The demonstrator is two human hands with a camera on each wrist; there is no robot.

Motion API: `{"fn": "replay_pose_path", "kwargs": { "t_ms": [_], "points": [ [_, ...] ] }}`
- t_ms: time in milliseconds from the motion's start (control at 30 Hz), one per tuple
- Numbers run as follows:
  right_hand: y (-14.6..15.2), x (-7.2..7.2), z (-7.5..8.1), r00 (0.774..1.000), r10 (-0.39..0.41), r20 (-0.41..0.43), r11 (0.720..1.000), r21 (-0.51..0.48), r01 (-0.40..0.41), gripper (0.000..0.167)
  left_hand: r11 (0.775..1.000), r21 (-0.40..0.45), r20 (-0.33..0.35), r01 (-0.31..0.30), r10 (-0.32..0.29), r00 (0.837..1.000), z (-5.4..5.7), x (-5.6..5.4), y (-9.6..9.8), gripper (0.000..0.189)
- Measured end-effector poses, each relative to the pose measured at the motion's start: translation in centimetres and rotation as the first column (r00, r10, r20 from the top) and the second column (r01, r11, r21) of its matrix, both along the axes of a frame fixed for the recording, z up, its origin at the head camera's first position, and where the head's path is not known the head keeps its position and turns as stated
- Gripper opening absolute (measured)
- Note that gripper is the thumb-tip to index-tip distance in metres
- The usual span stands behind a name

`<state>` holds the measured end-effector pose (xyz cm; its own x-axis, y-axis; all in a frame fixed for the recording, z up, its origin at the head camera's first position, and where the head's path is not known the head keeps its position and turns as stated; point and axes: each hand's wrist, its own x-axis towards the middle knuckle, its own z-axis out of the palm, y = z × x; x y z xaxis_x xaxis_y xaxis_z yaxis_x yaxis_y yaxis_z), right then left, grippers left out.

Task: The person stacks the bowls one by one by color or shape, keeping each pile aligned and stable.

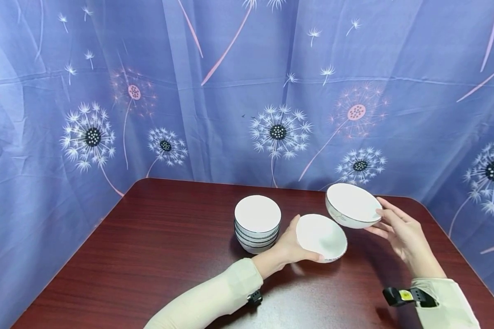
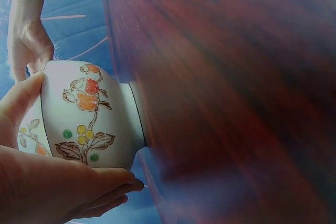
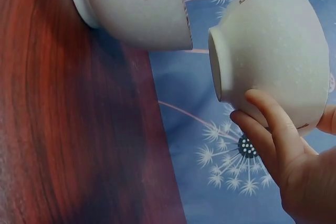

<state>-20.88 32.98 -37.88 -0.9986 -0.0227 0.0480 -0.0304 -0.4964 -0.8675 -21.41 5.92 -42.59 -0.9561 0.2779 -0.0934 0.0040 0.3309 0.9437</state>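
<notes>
My left hand (image 1: 290,246) grips a white bowl (image 1: 322,238) at the centre right of the table, thumb at its near rim and fingers round its far side. In the left wrist view this bowl (image 2: 86,111) shows orange birds, leaves and berries on its outer wall. My right hand (image 1: 405,233) holds a second white bowl (image 1: 354,206) up and to the right, tilted, with the thumb at the rim and fingers under its side. The right wrist view shows the foot ring of that second bowl (image 3: 278,51), raised off the table.
A stack of several white bowls (image 1: 257,219) stands just left of my left hand. They rest on a dark red-brown wooden table (image 1: 156,237). Behind it hangs a blue curtain (image 1: 226,114) with dandelion prints. Each wrist wears a black strap.
</notes>
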Motion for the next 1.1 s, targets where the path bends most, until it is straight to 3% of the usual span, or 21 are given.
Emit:
{"fn": "replay_pose_path", "kwargs": {
  "t_ms": [467,700,1100],
  "points": [
    [-1.3,0.5,0.4,0.995,0.096,-0.007,0.991,0.095,-0.095,0.036,0.998,0.058,0.007,0.037,-0.038,0.999,0.0,0.0,-0.3,0.119],
    [-2.1,0.5,0.5,0.994,0.107,-0.012,0.987,0.125,-0.105,0.036,0.998,0.05,-0.009,0.035,-0.034,0.999,0.2,0.0,-0.4,0.119],
    [-3.3,0.7,0.4,0.993,0.116,-0.004,0.976,0.185,-0.113,0.033,0.995,0.096,0.018,0.033,-0.035,0.999,-0.1,0.1,-0.4,0.119]
  ]
}}
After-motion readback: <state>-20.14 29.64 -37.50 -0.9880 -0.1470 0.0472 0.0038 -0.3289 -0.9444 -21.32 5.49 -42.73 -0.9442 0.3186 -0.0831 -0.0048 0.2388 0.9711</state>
